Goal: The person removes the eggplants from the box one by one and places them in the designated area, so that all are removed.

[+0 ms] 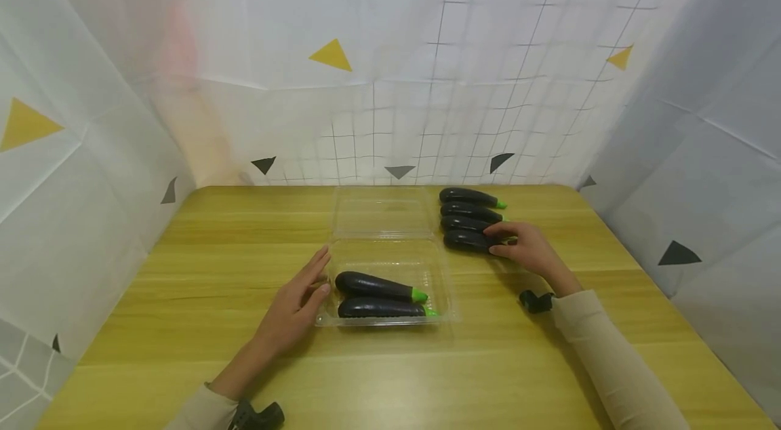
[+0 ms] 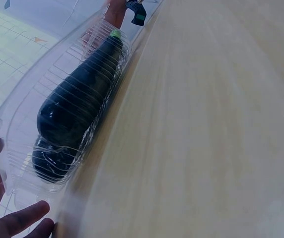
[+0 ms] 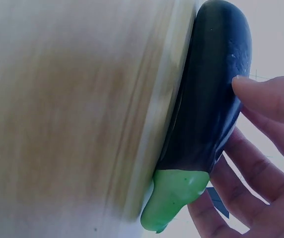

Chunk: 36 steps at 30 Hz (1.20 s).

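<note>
"Around?"

"Clear plastic hinged box sitting open at centre, two green-capped black eggplants lying inside. Three matching eggplants crowding right of centre."

"Hands?"

"Right hand pinching the row's frontmost: glossy black eggplant with bright-green cap. Left hand spreading at box's left edge."

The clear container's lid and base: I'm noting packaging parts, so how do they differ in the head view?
The lid lies farther back, while the base lies in front. The base holds two eggplants; the lid holds none. Both are see-through.
</note>
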Each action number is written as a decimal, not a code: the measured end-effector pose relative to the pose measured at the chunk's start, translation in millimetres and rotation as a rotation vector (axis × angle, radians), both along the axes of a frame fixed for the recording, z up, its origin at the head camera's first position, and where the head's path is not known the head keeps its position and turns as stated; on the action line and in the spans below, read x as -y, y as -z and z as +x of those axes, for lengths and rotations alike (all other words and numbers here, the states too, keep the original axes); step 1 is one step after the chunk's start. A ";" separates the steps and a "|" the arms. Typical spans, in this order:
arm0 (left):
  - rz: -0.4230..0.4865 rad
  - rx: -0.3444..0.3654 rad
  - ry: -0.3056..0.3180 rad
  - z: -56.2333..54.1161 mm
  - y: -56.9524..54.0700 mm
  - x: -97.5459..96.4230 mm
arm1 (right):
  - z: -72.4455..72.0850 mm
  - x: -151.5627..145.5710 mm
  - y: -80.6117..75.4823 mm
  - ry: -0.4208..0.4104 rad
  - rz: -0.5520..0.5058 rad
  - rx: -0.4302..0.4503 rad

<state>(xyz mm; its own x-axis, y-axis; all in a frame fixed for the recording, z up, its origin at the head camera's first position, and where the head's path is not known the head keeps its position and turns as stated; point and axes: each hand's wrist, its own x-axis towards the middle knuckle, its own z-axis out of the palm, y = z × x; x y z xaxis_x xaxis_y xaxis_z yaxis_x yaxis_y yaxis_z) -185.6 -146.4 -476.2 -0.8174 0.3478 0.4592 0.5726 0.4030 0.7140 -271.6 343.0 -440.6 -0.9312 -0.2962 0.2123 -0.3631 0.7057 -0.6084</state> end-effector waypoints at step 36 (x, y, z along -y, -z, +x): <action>0.004 -0.006 0.008 -2.3 0.8 0.9 | 31.7 83.0 -71.1 -0.144 -0.183 -0.077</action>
